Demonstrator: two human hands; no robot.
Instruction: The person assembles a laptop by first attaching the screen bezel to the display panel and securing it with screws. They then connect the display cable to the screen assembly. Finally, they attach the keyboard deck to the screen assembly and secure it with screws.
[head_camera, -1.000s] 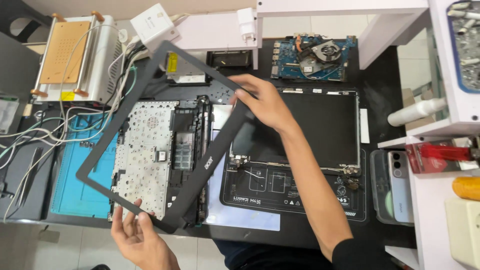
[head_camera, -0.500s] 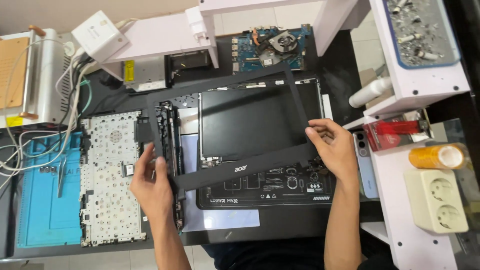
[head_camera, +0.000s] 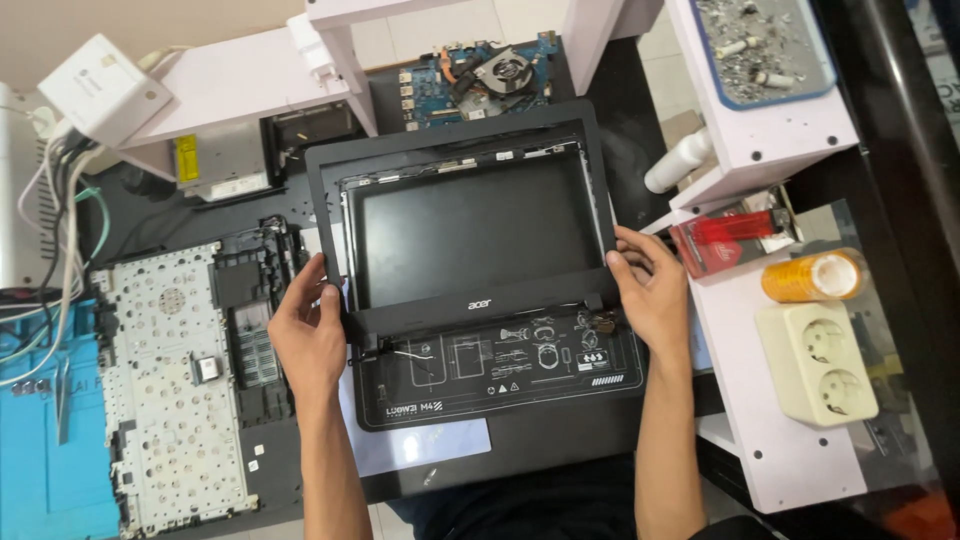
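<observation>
A black plastic screen bezel (head_camera: 450, 148) lies flat over a dark laptop display panel (head_camera: 478, 232) in the middle of the bench. My left hand (head_camera: 310, 335) grips the bezel's lower left corner. My right hand (head_camera: 648, 285) holds its lower right corner, fingers curled over the edge. The panel rests on a black printed work mat (head_camera: 500, 375).
A stripped laptop base with keyboard underside (head_camera: 175, 385) lies at left, beside a blue mat (head_camera: 45, 450) and cables. A blue motherboard with fan (head_camera: 480, 75) sits behind. White shelves at right carry a red lighter (head_camera: 735, 228), yellow tape roll (head_camera: 812, 275) and a socket block (head_camera: 820, 365).
The bezel, earlier held tilted over the keyboard at left, has been carried right and laid flat over the display panel. Both hands now sit at its lower corners. The camera view shifted right.
</observation>
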